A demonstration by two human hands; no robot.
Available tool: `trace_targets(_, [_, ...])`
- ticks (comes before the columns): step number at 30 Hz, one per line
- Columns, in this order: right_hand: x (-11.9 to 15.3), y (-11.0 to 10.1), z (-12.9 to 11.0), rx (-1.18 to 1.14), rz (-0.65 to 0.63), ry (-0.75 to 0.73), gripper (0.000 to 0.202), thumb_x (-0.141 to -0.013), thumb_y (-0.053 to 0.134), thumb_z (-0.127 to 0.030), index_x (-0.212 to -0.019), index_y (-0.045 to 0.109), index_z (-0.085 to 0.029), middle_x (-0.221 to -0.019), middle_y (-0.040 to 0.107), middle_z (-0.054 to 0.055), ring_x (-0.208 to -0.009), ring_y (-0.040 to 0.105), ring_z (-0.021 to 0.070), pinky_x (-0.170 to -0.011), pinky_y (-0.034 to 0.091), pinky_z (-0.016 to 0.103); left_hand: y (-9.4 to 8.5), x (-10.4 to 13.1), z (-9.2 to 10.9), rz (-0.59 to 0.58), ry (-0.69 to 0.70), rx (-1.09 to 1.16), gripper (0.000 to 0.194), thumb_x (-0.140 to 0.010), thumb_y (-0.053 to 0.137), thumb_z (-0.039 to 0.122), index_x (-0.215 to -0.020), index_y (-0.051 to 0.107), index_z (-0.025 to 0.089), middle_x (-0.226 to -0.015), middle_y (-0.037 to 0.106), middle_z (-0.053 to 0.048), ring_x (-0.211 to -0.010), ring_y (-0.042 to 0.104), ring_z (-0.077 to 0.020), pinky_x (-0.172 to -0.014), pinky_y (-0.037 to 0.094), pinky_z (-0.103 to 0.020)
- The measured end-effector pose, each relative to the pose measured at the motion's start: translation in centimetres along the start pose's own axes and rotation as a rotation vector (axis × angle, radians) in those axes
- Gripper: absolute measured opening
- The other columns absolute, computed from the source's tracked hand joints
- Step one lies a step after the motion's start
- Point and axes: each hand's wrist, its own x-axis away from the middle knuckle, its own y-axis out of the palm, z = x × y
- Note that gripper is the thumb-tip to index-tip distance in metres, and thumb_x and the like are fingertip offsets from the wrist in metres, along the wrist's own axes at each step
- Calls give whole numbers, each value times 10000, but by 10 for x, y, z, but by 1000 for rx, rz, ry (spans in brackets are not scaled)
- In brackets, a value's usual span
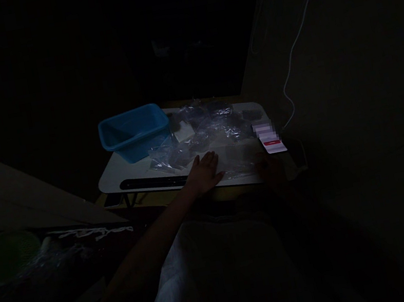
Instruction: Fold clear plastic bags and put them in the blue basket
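Note:
In dim light my left hand (206,172) lies flat with fingers spread near the front edge of a small white table (112,176). It presses beside a clear plastic bag (240,160) stretched out flat on the tabletop. At the bag's right end is my right hand (270,167), dark and in shadow. Its fingers look bent in at the bag's edge, but what they hold is too dark to make out. More crumpled clear plastic bags (205,127) lie heaped behind, with a white square packet (183,131) among them.
A blue plastic basin (135,126) stands at the table's back left. A lit phone (270,138) lies at the right edge, near a white cable (291,52) along the wall. A black slot (153,182) runs along the front. A green basket (5,256) is at lower left.

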Motion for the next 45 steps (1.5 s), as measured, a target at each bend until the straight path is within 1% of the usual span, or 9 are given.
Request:
trace_targets(8, [-1, -3, 6, 61, 42, -2, 357, -698, 431, -256, -1000, 601, -168, -923, 644, 99, -869, 578, 246, -763, 465, 383, 4, -3, 0, -27, 7, -29, 710, -829, 289, 586, -1355, 258, 111, -1424, 235, -159, -1327, 168, -260, -1052, 146, -488])
trace_targets(12, [12, -2, -11, 192, 46, -257, 407, -772, 359, -231, -1118, 542, -121, -1099, 587, 139, -1048, 508, 254, -904, 390, 422, 3, -2, 1, -25, 3, -33, 736, -824, 272, 598, -1353, 256, 86, -1423, 230, -173, -1325, 173, -271, -1050, 142, -491])
trace_targets(16, [37, 12, -47, 268, -114, -539, 424, -851, 297, -223, -1215, 473, -97, -1273, 490, 133, -1210, 390, 224, -1002, 290, 410, 3, -2, 1, -12, -7, -42, 726, -827, 297, 569, -1352, 255, 70, -1415, 238, -190, -1322, 177, -283, -1049, 144, -489])
trace_targets(20, [55, 21, -60, 347, -175, -564, 431, -869, 310, -280, -1250, 443, -128, -1330, 432, 130, -1254, 337, 247, -1034, 154, 524, 4, -2, 1, -30, -2, -48, 716, -831, 296, 551, -1351, 248, 60, -1417, 226, -195, -1326, 162, -279, -1048, 147, -491])
trace_targets(33, [61, -4, 18, 539, -46, -455, 445, -876, 308, -289, -1259, 418, -90, -1319, 428, 178, -1243, 351, 288, -1001, 122, 607, -2, -2, 3, -50, -14, -45, 778, -814, 288, 608, -1352, 241, 49, -1421, 211, -199, -1326, 163, -282, -1050, 143, -489])
trace_targets(37, [58, -8, 28, 546, -30, -420, 423, -876, 294, -273, -1239, 446, -115, -1310, 445, 164, -1254, 338, 284, -1000, 107, 615, 1, -2, 2, -40, -2, -47, 780, -818, 270, 609, -1356, 232, 45, -1422, 208, -199, -1327, 155, -282, -1049, 137, -496])
trace_targets(40, [50, -7, 13, 518, -39, -413, 407, -877, 280, -253, -1210, 483, -136, -1302, 457, 157, -1256, 332, 285, -998, 98, 618, 0, -2, 2, -42, -9, -47, 775, -818, 277, 607, -1357, 233, 52, -1422, 208, -197, -1326, 162, -283, -1049, 136, -496])
trace_targets(42, [43, -3, -8, 475, -44, -432, 421, -885, 269, -252, -1237, 451, -112, -1326, 428, 157, -1269, 316, 261, -1022, 130, 562, -1, -2, 3, -52, -17, -54, 778, -817, 277, 609, -1356, 232, 49, -1423, 205, -196, -1326, 161, -282, -1050, 137, -494])
trace_targets(45, [31, 9, -42, 413, -150, -557, 459, -890, 276, -294, -1295, 377, -102, -1368, 375, 138, -1285, 285, 236, -1034, 167, 500, -4, -2, 4, -86, -17, -73, 782, -819, 267, 604, -1355, 225, 36, -1427, 195, -191, -1331, 144, -275, -1054, 136, -487])
